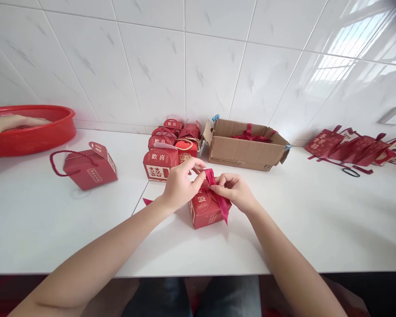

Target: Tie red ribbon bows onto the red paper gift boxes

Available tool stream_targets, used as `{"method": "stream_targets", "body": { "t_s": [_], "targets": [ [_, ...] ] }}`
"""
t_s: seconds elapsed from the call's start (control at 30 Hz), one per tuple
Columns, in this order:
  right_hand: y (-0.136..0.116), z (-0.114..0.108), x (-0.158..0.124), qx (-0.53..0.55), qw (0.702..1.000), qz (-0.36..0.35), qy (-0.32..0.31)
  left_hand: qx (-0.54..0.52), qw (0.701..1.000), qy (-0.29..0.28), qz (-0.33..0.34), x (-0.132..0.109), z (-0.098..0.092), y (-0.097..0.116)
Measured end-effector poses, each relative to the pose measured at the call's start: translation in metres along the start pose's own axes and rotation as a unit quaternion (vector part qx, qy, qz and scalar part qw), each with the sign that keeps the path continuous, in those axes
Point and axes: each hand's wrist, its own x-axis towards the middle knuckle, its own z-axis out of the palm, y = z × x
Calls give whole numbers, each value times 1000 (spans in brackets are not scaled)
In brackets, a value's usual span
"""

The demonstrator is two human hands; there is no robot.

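Note:
In front of me on the white table stands a red gift box (208,215) with pale printed characters. A crimson ribbon (223,207) lies over its top, looped upward, with one tail hanging down the front. My left hand (183,182) pinches the ribbon loop between thumb and fingers. On the other side my right hand (234,190) pinches the ribbon close to the box top, thumb against curled fingers. Another ribbon end (147,201) shows to the left, beyond my left forearm. The middle of the ribbon is partly hidden by my fingers.
Several red boxes (160,160) stand behind my left hand. A cardboard box (247,152) holds red ribbons by the wall. One box with a rope handle (90,167) sits left. Another person's hand (26,121) reaches into a red basket (53,136). Red bags (353,147) and scissors (350,172) lie right.

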Motion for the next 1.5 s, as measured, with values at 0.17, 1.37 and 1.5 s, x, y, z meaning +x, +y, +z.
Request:
{"method": "stream_targets", "body": {
  "t_s": [0.17, 1.37, 1.5],
  "targets": [
    [-3, 2, -3, -15, 1000, -13, -2, 36, 997, -13, 60, -1, -5, -11],
    [-5, -16, -14, -47, 998, -20, -46, 58, 903, -356, -235, -5, -35, -16],
    [-7, -20, -16, -67, 995, -19, -77, -21, 919, -321, -227, -6, -29, -15]
  ]
}}
